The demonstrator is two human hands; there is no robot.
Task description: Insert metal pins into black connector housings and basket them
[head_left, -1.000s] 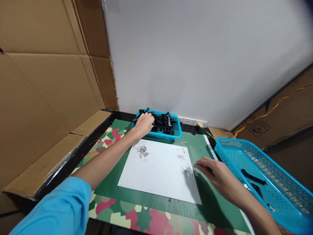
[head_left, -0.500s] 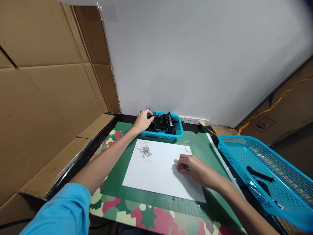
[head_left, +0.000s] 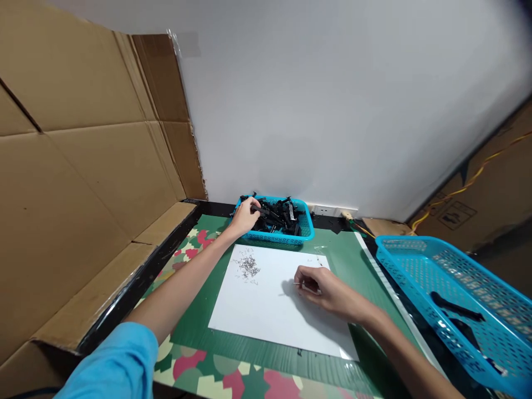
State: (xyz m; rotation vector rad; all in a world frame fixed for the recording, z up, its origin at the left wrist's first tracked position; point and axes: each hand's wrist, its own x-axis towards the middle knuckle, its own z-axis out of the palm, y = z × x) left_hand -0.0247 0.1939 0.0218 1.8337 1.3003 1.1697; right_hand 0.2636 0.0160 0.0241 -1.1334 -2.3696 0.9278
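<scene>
My left hand (head_left: pixel 245 215) is over the left side of the small blue basket (head_left: pixel 307 235), its thumb and fingers pinched on a black plastic piece (head_left: pixel 260 209). Several more black plastic parts (head_left: pixel 282 217) lie heaped in that basket. Above the white sheet (head_left: pixel 266 310), my right hand (head_left: pixel 312 284) has its fingertips together on a small thin metal wire piece (head_left: pixel 297 284). A pile of tiny bent metal pieces (head_left: pixel 249 267) lies on the sheet's upper left, some scattered around it.
A larger blue basket (head_left: pixel 415 266) stands at the right with a few black parts (head_left: pixel 457 306) inside. Cardboard panels (head_left: pixel 95 166) rise on the left. Behind are a white wall (head_left: pixel 311 111), a power strip (head_left: pixel 326 210) and a twisted yellow cable (head_left: pixel 461 188).
My right hand has lifted off the sheet and moved slightly left, with the wire piece now showing at its fingertips. My left hand has drawn a black piece up in the basket. The view has tilted slightly.
</scene>
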